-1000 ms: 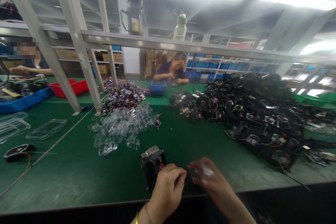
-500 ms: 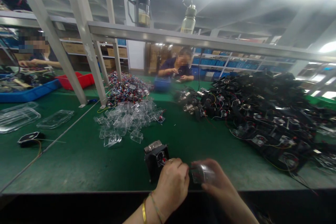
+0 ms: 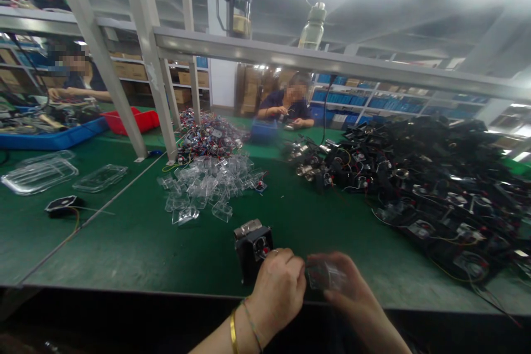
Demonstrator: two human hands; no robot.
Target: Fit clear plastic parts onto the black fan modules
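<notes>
- Your right hand [image 3: 344, 287] grips a small clear plastic cover [image 3: 326, 275], fingers curled round it, low at the near edge of the green table [image 3: 136, 243].
- Your left hand [image 3: 279, 287] is pinched closed just left of that cover, fingertips meeting it; what it pinches looks like a thin wire, but blur hides it.
- The black motor unit [image 3: 253, 246] stands on the table, touching your left knuckles, up and left of the cover; the left hand is nearer.
- Open cloth lies left; the black assembly heap [image 3: 431, 182] crowds the right, the clear cover pile [image 3: 211, 182] sits beyond.
</notes>
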